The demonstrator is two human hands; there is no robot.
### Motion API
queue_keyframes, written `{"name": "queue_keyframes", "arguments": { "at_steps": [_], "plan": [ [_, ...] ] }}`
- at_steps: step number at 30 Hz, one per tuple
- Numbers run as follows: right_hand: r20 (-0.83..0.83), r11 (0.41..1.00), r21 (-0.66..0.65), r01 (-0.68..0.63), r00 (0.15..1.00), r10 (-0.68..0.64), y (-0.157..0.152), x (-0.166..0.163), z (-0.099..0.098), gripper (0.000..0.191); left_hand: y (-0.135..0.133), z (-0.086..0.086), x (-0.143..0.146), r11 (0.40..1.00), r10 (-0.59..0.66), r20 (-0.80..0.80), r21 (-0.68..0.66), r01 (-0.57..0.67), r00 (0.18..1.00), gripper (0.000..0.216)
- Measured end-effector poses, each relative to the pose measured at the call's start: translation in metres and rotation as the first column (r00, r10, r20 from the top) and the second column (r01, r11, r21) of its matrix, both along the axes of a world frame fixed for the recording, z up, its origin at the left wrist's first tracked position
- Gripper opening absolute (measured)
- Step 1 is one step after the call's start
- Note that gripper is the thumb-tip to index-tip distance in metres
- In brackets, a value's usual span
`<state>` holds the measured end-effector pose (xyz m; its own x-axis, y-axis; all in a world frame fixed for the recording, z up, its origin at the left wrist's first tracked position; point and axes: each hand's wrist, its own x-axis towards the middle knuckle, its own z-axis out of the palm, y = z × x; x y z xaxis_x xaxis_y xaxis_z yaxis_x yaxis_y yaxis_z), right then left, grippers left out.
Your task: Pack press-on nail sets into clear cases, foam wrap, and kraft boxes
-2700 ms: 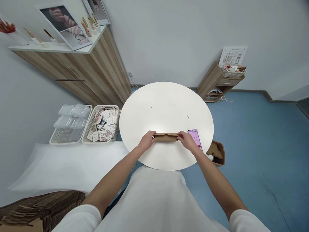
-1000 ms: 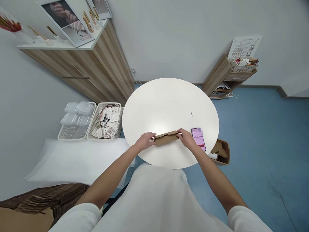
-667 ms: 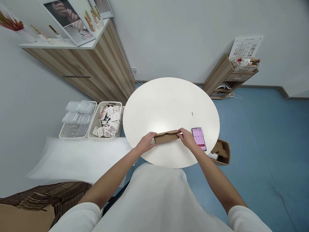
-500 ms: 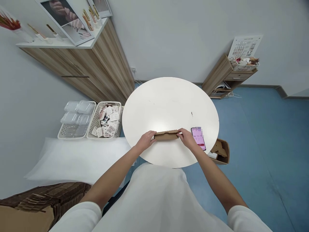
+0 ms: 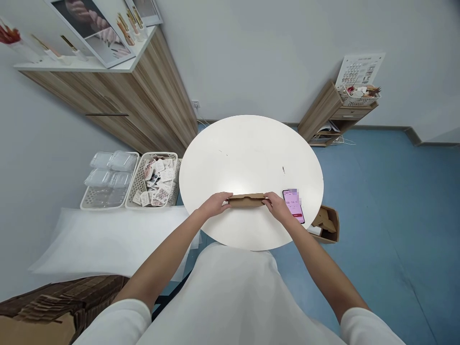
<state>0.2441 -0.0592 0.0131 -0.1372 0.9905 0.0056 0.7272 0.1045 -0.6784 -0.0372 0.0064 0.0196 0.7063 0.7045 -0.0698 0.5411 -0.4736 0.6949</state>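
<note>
A small brown cardboard box [image 5: 246, 201], long and narrow, is held between my two hands over the near half of the round white table [image 5: 247, 153]. My left hand [image 5: 216, 203] grips its left end, thumb and fingers closed on it. At the right end, my right hand [image 5: 276, 205] pinches the box the same way. A notch shows in the middle of the box's upper edge. Just right of my right hand lies a phone [image 5: 293, 207] with a timer on its pink screen. What the box contains is hidden.
Left of the table stand a white basket of printed cards [image 5: 134, 199] and a basket of clear plastic cases [image 5: 86, 199]. White sheets [image 5: 115, 239] lie nearer me, above stacked cardboard [image 5: 53, 302]. A carton with cardboard pieces [image 5: 336, 225] sits on the floor at the right.
The view has shifted slightly, so the surroundings appear a little further left. Both hands keep hold of the cardboard box, which has barely moved.
</note>
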Motion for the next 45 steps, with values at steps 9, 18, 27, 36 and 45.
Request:
{"name": "queue_keyframes", "arguments": {
  "at_steps": [9,18,27,36,45],
  "plan": [
    [0.027,1.0,-0.009,-0.009,1.0,0.009,-0.001,-0.002,0.002,0.019,-0.007,0.009,-0.004,0.993,0.021,-0.011,-0.116,-0.022,1.0,0.044],
    [-0.236,0.99,-0.121,0.078,0.966,-0.105,-0.007,-0.006,0.003,0.027,-0.018,0.006,-0.001,0.879,0.338,0.013,-0.361,-0.31,0.941,0.059],
    [-0.338,0.793,-0.59,0.154,0.844,-0.416,0.01,-0.004,0.003,0.036,-0.006,-0.01,0.006,0.54,0.564,-0.109,-0.701,-0.466,0.818,0.058],
    [-0.225,0.912,-0.363,0.189,0.932,-0.283,-0.02,-0.006,-0.012,0.029,-0.033,-0.014,0.02,0.688,0.595,0.002,-0.517,-0.509,0.804,0.036],
    [-0.262,0.885,-0.345,0.313,0.874,-0.41,-0.065,-0.013,-0.046,0.014,-0.082,-0.035,0.046,0.665,0.657,-0.023,-0.453,-0.594,0.754,0.033]
  ]
}}
